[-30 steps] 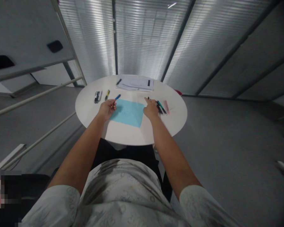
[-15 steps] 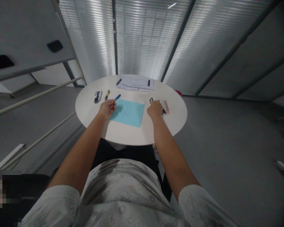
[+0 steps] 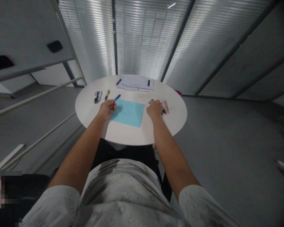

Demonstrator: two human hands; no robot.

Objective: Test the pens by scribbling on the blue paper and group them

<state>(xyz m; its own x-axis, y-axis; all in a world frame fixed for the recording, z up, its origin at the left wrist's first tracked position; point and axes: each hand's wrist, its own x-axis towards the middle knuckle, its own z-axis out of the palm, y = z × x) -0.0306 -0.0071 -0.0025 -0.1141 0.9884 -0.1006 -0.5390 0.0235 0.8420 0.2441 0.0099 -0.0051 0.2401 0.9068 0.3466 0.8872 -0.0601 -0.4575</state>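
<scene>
Round white table [image 3: 132, 135]. One blue sheet [image 3: 129, 112] at centre. Left hand [image 3: 107, 108] at the sheet's left edge, fingers pinched on one blue pen [image 3: 117, 96]. Right hand [image 3: 155, 108] curled over a cluster of pens [image 3: 164, 111] right of the sheet; grip unclear. One pink eraser [image 3: 166, 106] beside them. Far left: one yellow pen [image 3: 107, 94], two dark pens [image 3: 97, 96]. One paper stack [image 3: 137, 83] at the far edge; writing unreadable.

You are sitting in an office meeting room: frosted glass partition walls [image 3: 142, 37], a whiteboard [image 3: 26, 34] on a stand, grey carpet floor [image 3: 227, 151], and a round white counter [image 3: 132, 132] carrying pens [image 3: 107, 94] and printed papers [image 3: 137, 83].
</scene>
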